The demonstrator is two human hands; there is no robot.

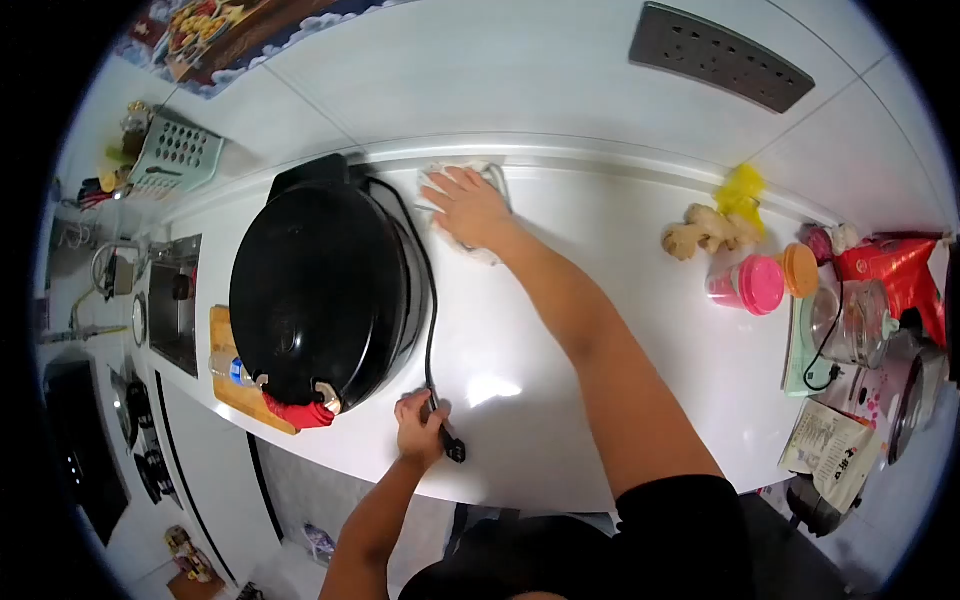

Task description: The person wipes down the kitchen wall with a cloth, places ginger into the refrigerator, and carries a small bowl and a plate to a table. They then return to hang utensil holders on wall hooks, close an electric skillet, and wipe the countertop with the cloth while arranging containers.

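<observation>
My right hand [468, 208] lies flat with fingers spread on a pale cloth [478, 252], pressed to the white countertop [530, 370] near the back wall. Close to the front edge, my left hand [420, 428] is closed around a black power cord [431, 335], just above its plug [455, 449]. The cord runs back along the right side of a large round black electric griddle [310, 280] with its lid down. A red cloth [300, 411] wraps the griddle's front handle. Part of the pale cloth is hidden under my right hand.
A wooden board [254, 405] lies partly under the griddle, near the sink [175, 310]. Rightward are ginger [708, 232], a pink-lidded jar [750, 285], an orange-lidded jar [799, 270], a glass container [850, 322] and a red bag [895, 275]. A socket strip [720, 57] is on the wall.
</observation>
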